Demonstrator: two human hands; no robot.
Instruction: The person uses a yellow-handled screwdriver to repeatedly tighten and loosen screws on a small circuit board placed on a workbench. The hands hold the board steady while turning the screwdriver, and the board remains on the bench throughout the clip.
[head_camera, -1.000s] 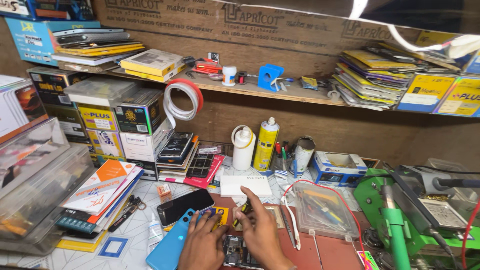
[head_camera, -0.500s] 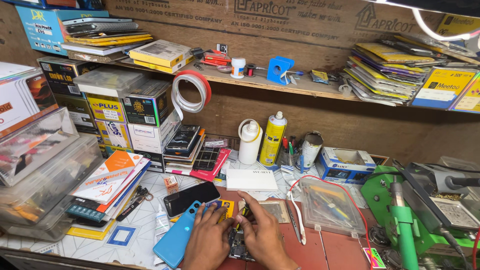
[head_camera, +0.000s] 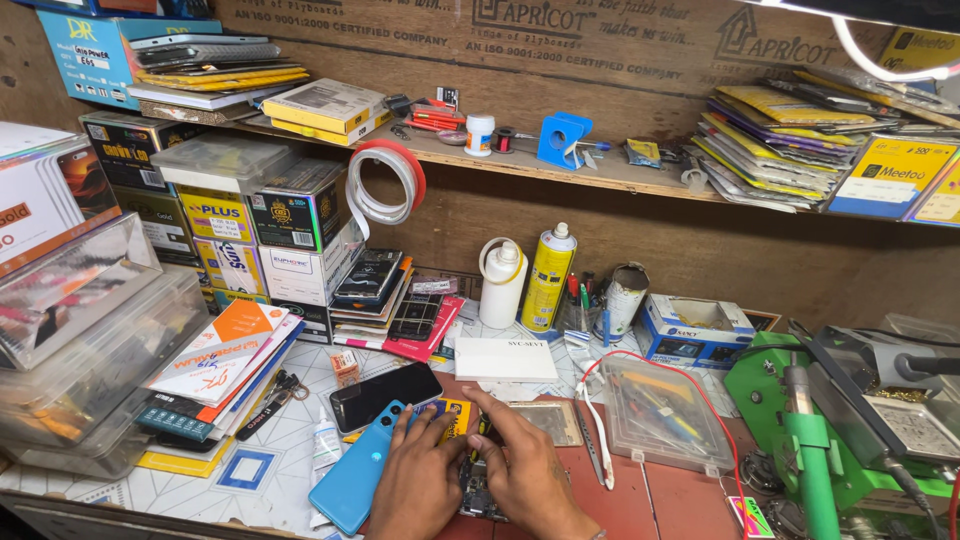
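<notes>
My left hand (head_camera: 418, 482) and my right hand (head_camera: 527, 476) rest side by side at the front of the bench, fingers bent down onto a small dark opened device (head_camera: 478, 492) that lies between them. What the fingertips pinch is hidden. A light blue phone back cover (head_camera: 357, 476) lies just left of my left hand. A black phone (head_camera: 385, 395) lies face up behind it, next to a small yellow packet (head_camera: 457, 415). A metal frame plate (head_camera: 551, 419) sits just behind my right hand.
A white box (head_camera: 505, 359), white bottle (head_camera: 502, 283) and yellow spray can (head_camera: 549, 278) stand behind. A clear tray of tools (head_camera: 656, 414) sits right, a green stand (head_camera: 806, 440) beyond. Stacked boxes and booklets (head_camera: 222, 355) crowd the left; a shelf (head_camera: 520, 165) runs overhead.
The view has shifted so the bench sits a little higher and more to the right in frame. Both hands stay on the small device, fingers shifting slightly.
</notes>
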